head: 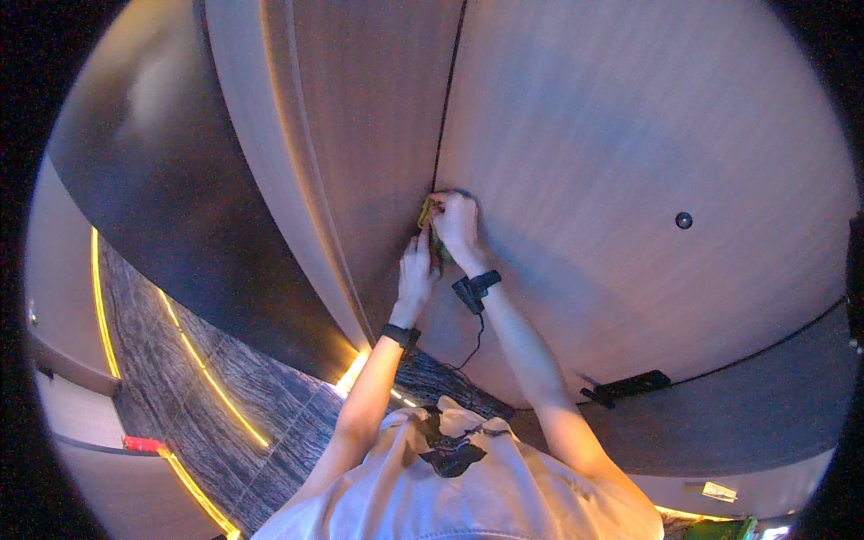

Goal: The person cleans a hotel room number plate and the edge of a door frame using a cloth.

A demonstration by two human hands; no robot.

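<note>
A yellow-green cloth point(426, 212) is bunched against the thin dark seam point(446, 108) beside a wood-grain door point(607, 155). My right hand point(460, 219) grips this cloth, its fingers curled at the lower end of the visible seam. Just below and to the left is my left hand point(416, 270), with a finger reaching up to the cloth; whether it pinches the fabric is hidden. Each wrist wears a black band, and a dark device point(467, 294) with a thin cable hangs at the right one.
To the right, the door carries a round peephole point(684, 220) and, lower, a black handle point(631, 386). A lit strip edges the wall panel point(283, 108) at left. Dark stone-patterned floor point(223, 378) has yellow light lines. A red object point(142, 444) is at lower left.
</note>
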